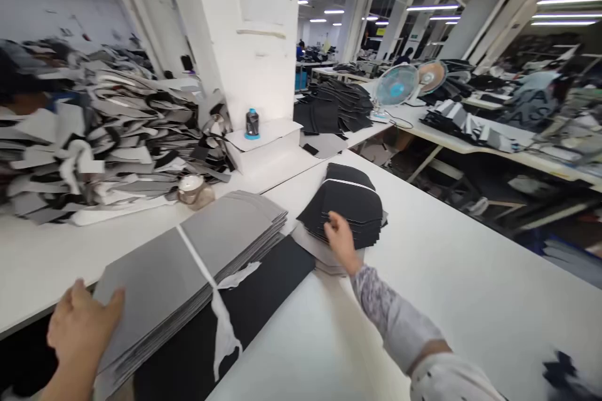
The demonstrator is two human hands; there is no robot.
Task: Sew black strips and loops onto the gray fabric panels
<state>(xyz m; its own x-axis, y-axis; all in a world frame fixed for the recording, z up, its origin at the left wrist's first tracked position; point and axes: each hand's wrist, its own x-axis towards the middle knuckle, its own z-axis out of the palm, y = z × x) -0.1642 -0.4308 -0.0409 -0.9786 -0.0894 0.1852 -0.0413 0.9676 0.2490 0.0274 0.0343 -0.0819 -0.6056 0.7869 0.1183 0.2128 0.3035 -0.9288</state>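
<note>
My left hand [82, 326], with thumb and fingers spread, is at the near left end of a tall stack of grey fabric pieces [150, 269]. A white strip [195, 257] is tied around that stack, its loose ends trailing over the side. Beneath and beside the stack lies a long black fabric piece [277, 282]. My right hand [342, 243] is at the near side of a stack of curved black pieces [352, 200], fingers loosely bent and apart; contact is unclear. A white band [350, 183] crosses that stack, and grey pieces [320, 249] stick out below it.
A heap of grey, black and white scraps [117, 131] covers the left table. Near it are a tape roll [192, 187] and a dark thread cone [253, 123] by a white pillar [256, 31]. Fans [396, 84] and more black pieces [336, 106] stand behind.
</note>
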